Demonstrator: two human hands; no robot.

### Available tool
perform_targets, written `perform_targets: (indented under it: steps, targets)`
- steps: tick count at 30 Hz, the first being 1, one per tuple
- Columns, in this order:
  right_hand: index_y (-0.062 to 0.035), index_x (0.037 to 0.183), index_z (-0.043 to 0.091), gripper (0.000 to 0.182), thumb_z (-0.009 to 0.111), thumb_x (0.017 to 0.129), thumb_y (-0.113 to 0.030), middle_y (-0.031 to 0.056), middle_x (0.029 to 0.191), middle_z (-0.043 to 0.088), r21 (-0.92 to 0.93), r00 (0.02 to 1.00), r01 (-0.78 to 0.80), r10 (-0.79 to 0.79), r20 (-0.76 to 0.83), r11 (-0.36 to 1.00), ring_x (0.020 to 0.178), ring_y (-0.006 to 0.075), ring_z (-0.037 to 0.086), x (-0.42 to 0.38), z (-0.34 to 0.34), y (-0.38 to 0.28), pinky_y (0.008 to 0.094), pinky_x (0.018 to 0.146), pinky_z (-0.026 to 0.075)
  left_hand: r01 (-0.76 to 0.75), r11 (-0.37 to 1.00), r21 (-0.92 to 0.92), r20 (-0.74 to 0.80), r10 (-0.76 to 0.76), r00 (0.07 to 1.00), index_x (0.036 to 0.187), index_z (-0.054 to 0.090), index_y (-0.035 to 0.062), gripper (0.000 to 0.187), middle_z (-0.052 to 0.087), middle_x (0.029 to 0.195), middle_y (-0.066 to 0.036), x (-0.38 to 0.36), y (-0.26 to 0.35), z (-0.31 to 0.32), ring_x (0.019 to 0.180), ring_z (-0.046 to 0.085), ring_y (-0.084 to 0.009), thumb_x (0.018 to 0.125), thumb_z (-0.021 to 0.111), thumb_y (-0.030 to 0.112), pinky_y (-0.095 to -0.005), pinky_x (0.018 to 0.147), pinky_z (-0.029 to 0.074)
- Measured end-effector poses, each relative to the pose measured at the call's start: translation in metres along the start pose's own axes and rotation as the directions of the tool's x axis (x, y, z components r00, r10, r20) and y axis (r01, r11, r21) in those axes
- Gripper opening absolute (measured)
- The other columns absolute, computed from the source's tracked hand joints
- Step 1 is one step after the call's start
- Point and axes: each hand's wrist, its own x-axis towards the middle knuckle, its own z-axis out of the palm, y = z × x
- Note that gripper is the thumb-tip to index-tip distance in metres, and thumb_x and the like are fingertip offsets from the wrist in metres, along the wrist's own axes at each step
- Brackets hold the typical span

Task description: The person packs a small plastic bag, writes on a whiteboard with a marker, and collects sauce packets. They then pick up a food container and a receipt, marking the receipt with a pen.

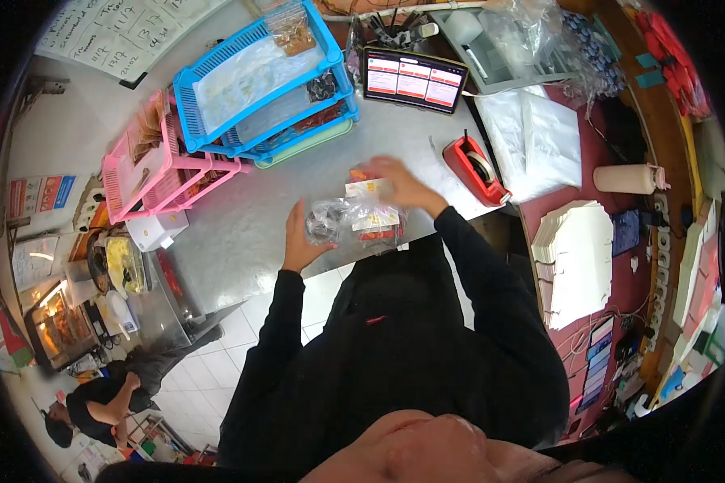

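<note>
The left grip (300, 246), spread half open, cups a clear plastic bag with dark contents (325, 221) on the silver metal worktop (234, 258); the blurred right grip (399, 185), hold unclear, meets white-and-yellow labelled packaging (369, 190). Slick film could slip over the near edge.

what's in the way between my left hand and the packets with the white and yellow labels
The clear plastic packet with dark contents lies in between, right beside the left hand, on its way to the labelled packets.
</note>
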Motion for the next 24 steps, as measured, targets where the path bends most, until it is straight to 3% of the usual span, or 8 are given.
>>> perform_targets:
  steps: [2, 4, 5, 7, 10, 17, 20, 24]
  targets:
    - [-0.0127, 0.128, 0.050, 0.062, 0.068, 0.069, -0.018, 0.0117, 0.130, 0.046, 0.055, 0.983, 0.092, -0.100, 0.156, 0.994, 0.129, 0.0319, 0.034, -0.010, 0.001, -0.054, 0.0450, 0.104, 0.030, 0.009, 0.993, -0.118, 0.147, 0.009, 0.989, 0.137, 0.033, 0.0052, 0.104, 0.042, 0.126, -0.017, 0.007, -0.006, 0.009, 0.120, 0.042, -0.0336, 0.049, 0.087, 0.021, -0.0389, 0.100, 0.036]
    - [-0.0149, 0.119, 0.057, 0.056, 0.070, 0.065, -0.011, 0.0088, 0.127, 0.050, -0.425, 0.999, -0.021, 0.035, 0.025, 0.905, 0.129, 0.0253, 0.036, -0.022, 0.002, -0.092, 0.0421, 0.107, 0.029, 0.006, 0.996, -0.091, 0.175, 0.010, 0.985, 0.133, 0.038, 0.0048, 0.096, 0.044, 0.123, -0.016, 0.010, -0.011, 0.020, 0.117, 0.045, -0.0322, 0.050, 0.084, 0.014, -0.0375, 0.097, 0.040]
    - [-0.0149, 0.119, 0.057, 0.056, 0.070, 0.065, -0.011, 0.0088, 0.127, 0.050, -0.434, 0.999, -0.034, 0.046, 0.018, 0.900, 0.129, 0.0253, 0.036, -0.020, 0.003, -0.092, 0.0421, 0.107, 0.029, -0.003, 0.995, -0.101, 0.183, 0.022, 0.983, 0.133, 0.038, 0.0048, 0.096, 0.044, 0.123, -0.016, 0.010, -0.011, 0.025, 0.117, 0.045, -0.0322, 0.050, 0.084, 0.014, -0.0375, 0.097, 0.040]
    - [-0.0128, 0.105, 0.062, 0.037, 0.065, 0.068, -0.011, 0.0085, 0.112, 0.058, -0.523, 0.991, 0.114, -0.132, 0.003, 0.845, 0.115, 0.0241, 0.050, -0.015, 0.006, -0.085, 0.0409, 0.099, 0.038, 0.042, 0.985, -0.167, 0.087, -0.027, 0.996, 0.129, 0.042, 0.0043, 0.088, 0.046, 0.120, -0.015, 0.006, -0.008, 0.033, 0.115, 0.046, -0.0322, 0.050, 0.080, 0.011, -0.0375, 0.097, 0.040]
    - [-0.0094, 0.095, 0.062, 0.024, 0.061, 0.071, -0.011, 0.0065, 0.095, 0.061, -0.424, 0.988, 0.075, -0.125, -0.092, 0.903, 0.095, 0.0249, 0.059, -0.019, 0.021, -0.069, 0.0377, 0.084, 0.047, 0.013, 0.998, -0.055, -0.047, -0.016, 0.999, 0.128, 0.043, 0.0046, 0.086, 0.047, 0.117, -0.015, -0.008, -0.007, 0.048, 0.112, 0.048, -0.0323, 0.050, 0.080, 0.010, -0.0377, 0.095, 0.041]
    - [-0.0069, 0.087, 0.059, 0.020, 0.059, 0.068, -0.013, 0.0035, 0.075, 0.050, -0.602, 0.909, 0.114, -0.327, -0.258, 0.791, 0.076, 0.0199, 0.055, -0.119, -0.033, -0.166, 0.0323, 0.066, 0.044, -0.084, 0.966, -0.243, -0.233, 0.026, 0.972, 0.124, 0.048, 0.0047, 0.081, 0.049, 0.116, -0.014, -0.042, 0.064, 0.076, 0.106, 0.051, -0.0307, 0.050, 0.081, 0.013, -0.0368, 0.087, 0.046]
    - [-0.0043, 0.083, 0.061, 0.018, 0.062, 0.066, -0.010, 0.0054, 0.078, 0.057, -0.658, 0.863, 0.099, -0.393, -0.317, 0.747, 0.089, 0.0232, 0.061, -0.195, -0.071, -0.230, 0.0364, 0.081, 0.050, -0.281, 0.920, -0.273, -0.213, 0.227, 0.950, 0.118, 0.053, 0.0046, 0.072, 0.052, 0.114, -0.014, -0.057, 0.136, 0.084, 0.103, 0.054, -0.0300, 0.052, 0.081, 0.013, -0.0364, 0.084, 0.048]
    - [0.0012, 0.084, 0.061, 0.012, 0.059, 0.073, -0.005, 0.0125, 0.082, 0.062, -0.661, 0.841, 0.092, -0.414, -0.348, 0.744, 0.083, 0.0305, 0.065, -0.338, -0.097, -0.330, 0.0396, 0.073, 0.053, -0.603, 0.709, -0.365, -0.224, 0.562, 0.796, 0.111, 0.058, 0.0041, 0.062, 0.059, 0.105, -0.015, -0.102, 0.267, 0.097, 0.093, 0.059, -0.0303, 0.054, 0.080, 0.015, -0.0353, 0.080, 0.049]
